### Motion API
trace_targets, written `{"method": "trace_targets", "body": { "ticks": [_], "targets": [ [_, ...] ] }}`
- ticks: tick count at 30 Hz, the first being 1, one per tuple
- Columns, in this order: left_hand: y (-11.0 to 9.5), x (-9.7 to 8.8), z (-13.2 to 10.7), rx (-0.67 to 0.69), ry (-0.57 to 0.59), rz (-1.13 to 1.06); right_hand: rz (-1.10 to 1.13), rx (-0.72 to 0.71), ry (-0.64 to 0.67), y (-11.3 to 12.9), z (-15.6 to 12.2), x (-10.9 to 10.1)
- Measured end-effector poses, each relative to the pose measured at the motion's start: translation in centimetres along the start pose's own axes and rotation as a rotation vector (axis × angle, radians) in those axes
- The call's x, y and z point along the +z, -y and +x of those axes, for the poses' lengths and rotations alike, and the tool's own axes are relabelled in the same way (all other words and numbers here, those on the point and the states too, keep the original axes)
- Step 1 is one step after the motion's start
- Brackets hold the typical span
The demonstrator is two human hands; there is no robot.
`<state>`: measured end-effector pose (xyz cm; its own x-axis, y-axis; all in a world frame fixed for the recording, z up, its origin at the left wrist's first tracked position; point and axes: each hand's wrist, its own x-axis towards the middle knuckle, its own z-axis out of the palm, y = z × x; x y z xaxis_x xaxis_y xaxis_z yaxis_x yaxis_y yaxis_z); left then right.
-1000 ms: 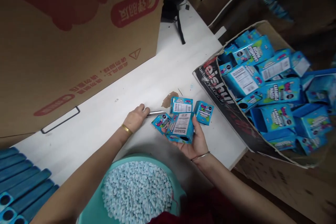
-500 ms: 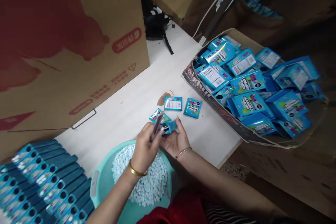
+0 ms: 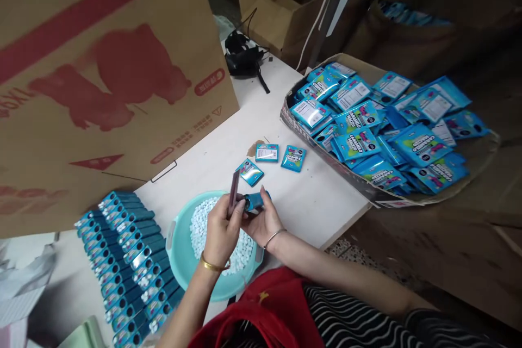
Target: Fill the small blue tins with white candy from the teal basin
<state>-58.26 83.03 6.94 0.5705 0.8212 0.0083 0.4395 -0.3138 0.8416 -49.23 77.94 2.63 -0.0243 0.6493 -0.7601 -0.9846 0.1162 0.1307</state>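
My left hand (image 3: 220,228), with a gold bangle at its wrist, is closed around a flat, dark reddish-brown strip (image 3: 234,187) that points up. My right hand (image 3: 264,223) grips a small blue candy box (image 3: 255,201) between thumb and fingers; a dark round spot shows at its left end, close to my left fingertips. Both hands are over the turquoise basin (image 3: 178,258), which holds pale blue candies (image 3: 199,223). Just beyond my hands, a blue packet (image 3: 250,172) lies on the white table, with a label-side-up packet (image 3: 267,153) and a third packet (image 3: 293,158) behind it.
A carton tray (image 3: 367,196) heaped with blue packets (image 3: 359,144) stands at the right. Rows of blue boxes (image 3: 122,250) with round holes stand at the left. Behind them rises a large cardboard box (image 3: 163,119). A black strapped item (image 3: 244,57) lies at the back.
The view has shifted, bringing more of the box rows into sight. The strip now stands more upright in my left hand. The nearest loose packet lies apart from my hands and appears turned.
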Motion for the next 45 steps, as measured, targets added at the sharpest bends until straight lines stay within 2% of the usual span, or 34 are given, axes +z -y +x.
{"method": "trace_targets", "body": {
  "ticks": [2,4,7,9,11,14,17,20,22,24,25,28,29,31,36,45],
  "targets": [
    [0.5,-0.6,-1.6,0.124,-0.058,0.092,-0.046,0.045,0.008,-0.2,-0.9,-0.5],
    [1.5,-1.0,-3.5,0.206,-0.013,0.180,-0.124,0.098,0.033,-0.5,-1.7,-1.5],
    [3.0,-1.2,-6.8,0.213,0.092,0.229,-0.382,0.140,0.055,-0.8,-2.5,-4.2],
    [3.9,-1.3,-8.9,0.170,0.055,0.194,-0.700,0.039,0.090,-0.5,-2.8,-6.5],
    [4.5,-1.7,-10.6,0.089,0.002,0.115,-1.091,-0.179,0.248,0.4,-3.0,-8.3],
    [5.1,-2.1,-12.4,-0.037,-0.023,-0.011,-1.581,-0.444,0.637,2.1,-3.2,-9.6],
    [5.4,-1.8,-13.2,-0.034,0.069,-0.013,-1.813,-0.561,0.868,2.9,-3.0,-9.4],
    [6.2,-1.7,-13.8,-0.012,0.153,0.029,-1.908,-0.530,0.945,2.8,-2.7,-9.1],
    [7.5,-2.6,-14.5,-0.112,0.101,0.059,-1.909,-0.467,0.868,2.9,-2.4,-9.2],
    [9.3,-4.2,-15.6,-0.277,0.086,0.167,-1.814,-0.455,0.698,3.4,-2.1,-9.5],
    [10.3,-5.0,-16.3,-0.356,0.139,0.257,-1.742,-0.460,0.611,3.7,-1.9,-9.7],
    [12.4,-6.0,-17.9,-0.535,0.456,0.555,-1.556,-0.490,0.461,4.8,-1.1,-10.0],
    [12.9,-5.6,-18.1,-0.574,0.540,0.622,-1.523,-0.503,0.441,5.0,-0.9,-9.9],
    [13.4,-4.0,-17.8,-0.612,0.605,0.672,-1.487,-0.524,0.410,5.2,-0.6,-9.6],
    [14.6,1.2,-14.7,-0.567,0.480,0.596,-1.416,-0.553,0.353,4.9,-0.8,-8.9],
    [18.1,7.3,-10.4,-0.452,0.123,0.381,-1.374,-0.593,0.253,4.8,-0.7,-8.3]
  ]
}}
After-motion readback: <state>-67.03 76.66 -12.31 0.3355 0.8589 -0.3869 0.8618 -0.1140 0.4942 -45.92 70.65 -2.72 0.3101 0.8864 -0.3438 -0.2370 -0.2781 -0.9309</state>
